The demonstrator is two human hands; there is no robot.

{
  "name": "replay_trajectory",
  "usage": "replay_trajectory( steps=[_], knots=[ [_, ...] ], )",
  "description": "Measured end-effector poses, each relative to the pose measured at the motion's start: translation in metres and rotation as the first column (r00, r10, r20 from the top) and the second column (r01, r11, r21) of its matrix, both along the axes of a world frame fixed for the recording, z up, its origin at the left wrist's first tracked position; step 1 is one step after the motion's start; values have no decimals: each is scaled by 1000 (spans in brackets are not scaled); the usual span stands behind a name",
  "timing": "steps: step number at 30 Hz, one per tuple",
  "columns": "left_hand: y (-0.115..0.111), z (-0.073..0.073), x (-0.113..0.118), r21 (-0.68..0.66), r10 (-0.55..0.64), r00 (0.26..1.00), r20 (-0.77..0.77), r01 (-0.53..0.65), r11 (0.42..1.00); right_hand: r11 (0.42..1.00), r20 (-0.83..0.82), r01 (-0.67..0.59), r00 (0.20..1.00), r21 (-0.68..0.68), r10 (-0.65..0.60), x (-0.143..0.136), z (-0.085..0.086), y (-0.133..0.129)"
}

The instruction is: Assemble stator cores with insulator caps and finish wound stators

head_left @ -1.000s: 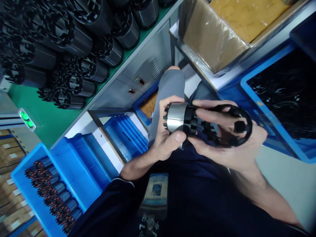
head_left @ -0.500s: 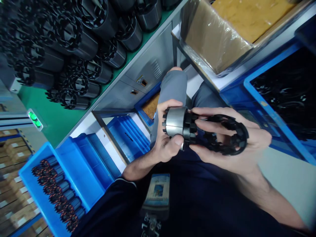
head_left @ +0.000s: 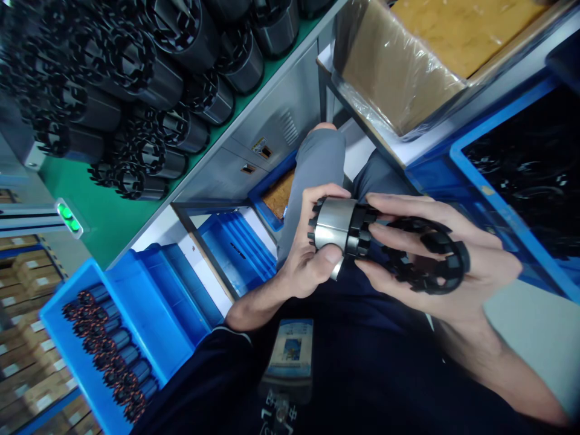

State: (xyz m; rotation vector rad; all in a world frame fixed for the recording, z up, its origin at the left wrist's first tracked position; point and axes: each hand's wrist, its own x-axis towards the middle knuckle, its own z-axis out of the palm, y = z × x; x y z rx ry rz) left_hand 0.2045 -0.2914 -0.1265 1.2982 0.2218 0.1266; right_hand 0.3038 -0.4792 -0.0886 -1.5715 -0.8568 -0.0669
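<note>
My left hand (head_left: 310, 260) is wrapped round a steel motor stator core (head_left: 334, 223), its thumb pressed on the side. Black toothed plastic end pieces (head_left: 360, 232) show at both ends of the core. Another shiny metal edge (head_left: 336, 272) pokes out below that thumb; what it belongs to is hidden. My right hand (head_left: 471, 260) carries a black toothed plastic ring (head_left: 441, 284) against the palm, with fingers passing through it. The right fingertips are spread round the core's right end, close to it; whether they touch cannot be made out.
Many black-ended stator cores (head_left: 158, 115) are stacked on the green bench (head_left: 109, 217) at upper left. A blue bin (head_left: 67, 290) at lower left contains copper-wound parts. On the right are a plastic-lined carton (head_left: 385, 78) and a blue crate (head_left: 475, 166) of black parts.
Both hands, with the core and the ring, have shifted slightly to the right. The right hand has drawn back a little from the core and its fingers have spread wider.
</note>
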Motion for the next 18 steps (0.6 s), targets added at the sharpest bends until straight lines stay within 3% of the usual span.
replay_trajectory(
  steps=[8, 13, 18],
  knots=[
    [3, 0, -4, 46, -91, 995, 34, 89, 995, 998, -45, 36, 998, -53, -39, 0, 0, -8],
    [0, 8, 0, -85, -140, 989, -55, 136, 987, 994, -126, 96, 987, -59, -103, -4, -4, -6],
    [-4, 6, 5, -30, -19, 999, -48, 18, 999, 987, -74, 135, 987, -82, -141, -7, -7, 0]
  ],
)
